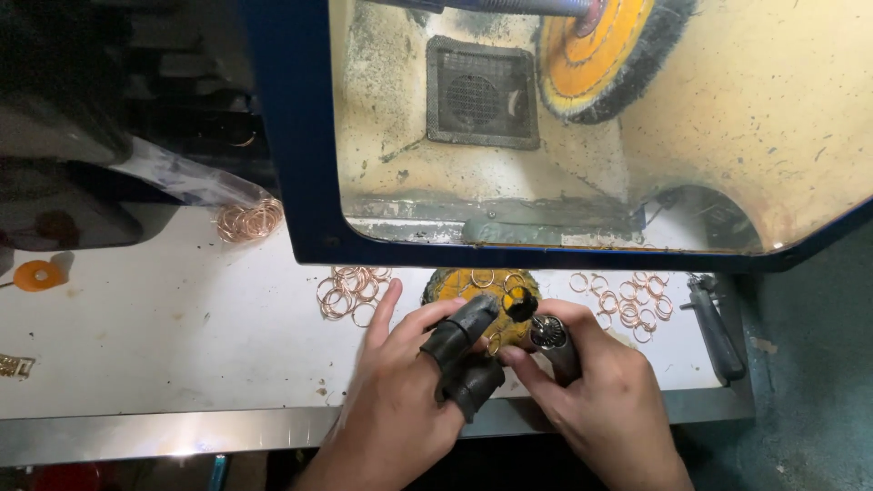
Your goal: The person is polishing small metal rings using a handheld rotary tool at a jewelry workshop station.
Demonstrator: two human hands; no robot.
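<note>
Both hands met low at centre: the left hand [400, 382] pinched with sheathed thumb and forefinger, the right hand [591, 391] curled closed beside it.

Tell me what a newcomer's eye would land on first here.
The big yellow buffing wheel at top, inside the dusty blue-framed hood. Below it, the left hand, with black finger guards, and the right hand, gripping a metal rotary tool, meet over the white bench. Copper-coloured rings lie scattered around.
</note>
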